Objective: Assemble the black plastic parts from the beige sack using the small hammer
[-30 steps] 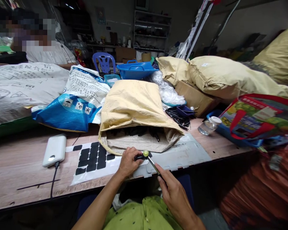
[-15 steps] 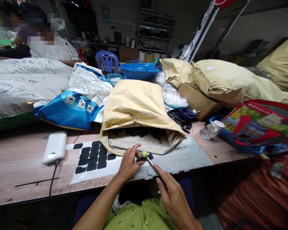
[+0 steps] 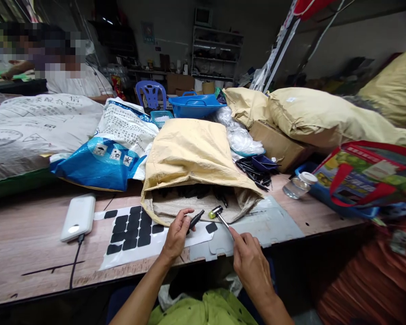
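Note:
In my left hand (image 3: 176,235) is a slim black piece (image 3: 196,219) with a narrow tip, its exact kind unclear; it points up and to the right. My right hand (image 3: 252,255) grips a small hammer (image 3: 220,216) by the handle, its yellow-green face turned left and apart from the black piece. Just beyond both hands gapes the mouth of a tan sack (image 3: 192,144), with dark pieces inside. Beneath the hands lies a white sheet with black rounded squares (image 3: 130,231). A single black square (image 3: 211,227) rests below the hammer head.
A white power bank (image 3: 77,217) with a cable lies at the left. Behind it are a blue-and-white bag (image 3: 104,149) and a large white sack (image 3: 37,131). To the right stand a lidded jar (image 3: 299,185) and a colourful bag (image 3: 372,174). A person (image 3: 71,81) sits at the far left.
The hammer has lifted off the black piece and moved right and up. My left hand has raised and tilted that piece, and a black square shows to its right.

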Available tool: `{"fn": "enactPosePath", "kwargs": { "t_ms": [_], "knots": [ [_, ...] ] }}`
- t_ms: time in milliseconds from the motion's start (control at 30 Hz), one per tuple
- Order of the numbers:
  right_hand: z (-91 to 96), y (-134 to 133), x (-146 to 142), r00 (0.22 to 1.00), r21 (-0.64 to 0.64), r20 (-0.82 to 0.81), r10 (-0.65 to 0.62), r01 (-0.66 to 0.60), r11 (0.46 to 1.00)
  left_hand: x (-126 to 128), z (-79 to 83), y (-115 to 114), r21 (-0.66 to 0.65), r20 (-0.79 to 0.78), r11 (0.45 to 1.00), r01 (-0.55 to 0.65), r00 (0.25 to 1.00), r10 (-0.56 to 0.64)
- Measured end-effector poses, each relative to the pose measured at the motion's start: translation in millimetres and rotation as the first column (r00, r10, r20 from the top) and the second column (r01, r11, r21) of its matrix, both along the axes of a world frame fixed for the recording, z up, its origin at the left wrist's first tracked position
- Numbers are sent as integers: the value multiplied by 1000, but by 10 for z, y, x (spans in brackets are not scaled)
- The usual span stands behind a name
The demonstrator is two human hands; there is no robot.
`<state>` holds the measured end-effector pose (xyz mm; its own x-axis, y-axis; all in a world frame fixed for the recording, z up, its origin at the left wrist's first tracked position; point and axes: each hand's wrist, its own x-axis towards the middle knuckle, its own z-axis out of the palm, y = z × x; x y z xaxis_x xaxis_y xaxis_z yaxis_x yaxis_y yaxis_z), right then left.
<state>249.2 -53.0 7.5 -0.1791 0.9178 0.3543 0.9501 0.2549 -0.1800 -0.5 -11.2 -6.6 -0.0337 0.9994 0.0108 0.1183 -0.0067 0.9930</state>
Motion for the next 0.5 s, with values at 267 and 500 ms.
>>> {"fn": "enactPosePath", "kwargs": {
  "t_ms": [267,500],
  "knots": [
    [-2,0,-7,999,3,23,-25,25,1000,10,-36,-5,-20,-25,1000,7,1000,-8],
    [174,203,6,1000,-52,25,-7,8,999,11,-21,12,106,-80,992,66,995,-58]
  ]
}}
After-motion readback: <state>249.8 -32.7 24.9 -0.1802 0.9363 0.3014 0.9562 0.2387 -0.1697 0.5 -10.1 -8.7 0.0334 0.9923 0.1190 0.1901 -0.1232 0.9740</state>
